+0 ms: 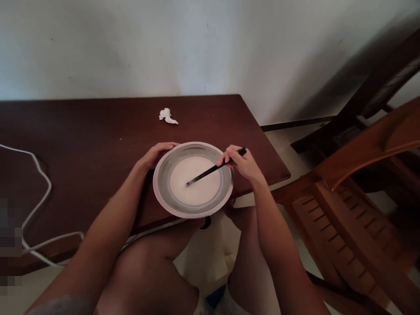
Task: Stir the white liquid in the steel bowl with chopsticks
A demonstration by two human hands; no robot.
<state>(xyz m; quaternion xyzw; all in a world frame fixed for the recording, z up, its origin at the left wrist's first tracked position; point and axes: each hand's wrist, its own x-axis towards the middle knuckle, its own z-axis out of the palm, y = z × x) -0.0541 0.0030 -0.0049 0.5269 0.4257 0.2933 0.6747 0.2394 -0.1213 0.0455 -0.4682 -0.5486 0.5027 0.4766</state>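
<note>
A wide metal basin (160, 199) stands at the front edge of the dark wooden table, its near rim reaching past that edge. White, milky liquid (197, 194) covers its bottom. My left hand (158, 153) grips the basin's far left side, with the fingertips partly hidden behind the rim. In my right hand (239, 161) is a pair of black chopsticks (210, 170), slanting down to the left. Their tips dip into the liquid near the middle of the basin.
Crumpled white tissue (168, 116) lies on the table (108, 127) beyond the basin. A white cable (41, 199) loops over the table's left part. To the right stands a slatted wooden chair (341, 236). Behind the table rises a pale wall (138, 48).
</note>
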